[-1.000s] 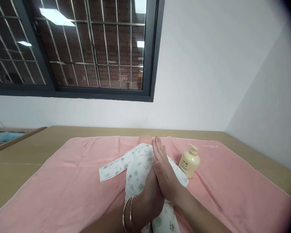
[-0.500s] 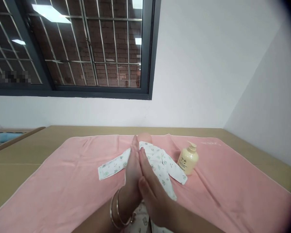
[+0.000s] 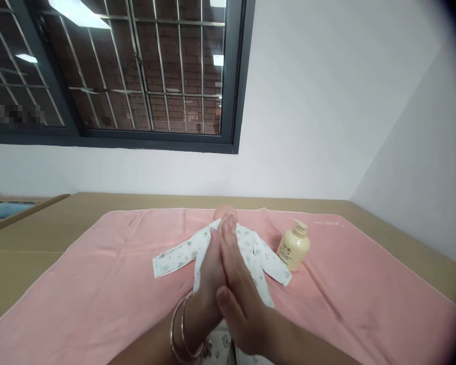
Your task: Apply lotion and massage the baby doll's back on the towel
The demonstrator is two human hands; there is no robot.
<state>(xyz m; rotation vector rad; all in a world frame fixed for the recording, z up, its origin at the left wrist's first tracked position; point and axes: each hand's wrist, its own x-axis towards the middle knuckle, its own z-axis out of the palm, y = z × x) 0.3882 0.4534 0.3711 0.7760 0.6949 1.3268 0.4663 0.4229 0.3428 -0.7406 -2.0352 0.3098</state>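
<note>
The left hand (image 3: 210, 286), encircled at the wrist by two bangles (image 3: 172, 329), is pressed palm to palm against the right hand (image 3: 243, 299); both are held flat, fingers extended. Beyond them, partly hidden, a doll (image 3: 256, 248) in printed white clothing is laid on a pink blanket (image 3: 114, 284). A cream pump bottle (image 3: 294, 248) is placed upright near one sleeve. A barred window (image 3: 167, 66) is set in the wall (image 3: 307, 101) behind.

Hands (image 3: 245, 309): two, at 6 o'clock from the view's centre
Bangles (image 3: 172, 332): two, at 7 o'clock
Clothed doll (image 3: 248, 244): one, at 6 o'clock
Printed sleeves (image 3: 175, 259): two, at 5 and 7 o'clock
Pump bottle (image 3: 294, 248): one, at 4 o'clock
Pink blanket (image 3: 99, 289): one, at 6 o'clock
Window (image 3: 110, 76): one, at 10 o'clock
</note>
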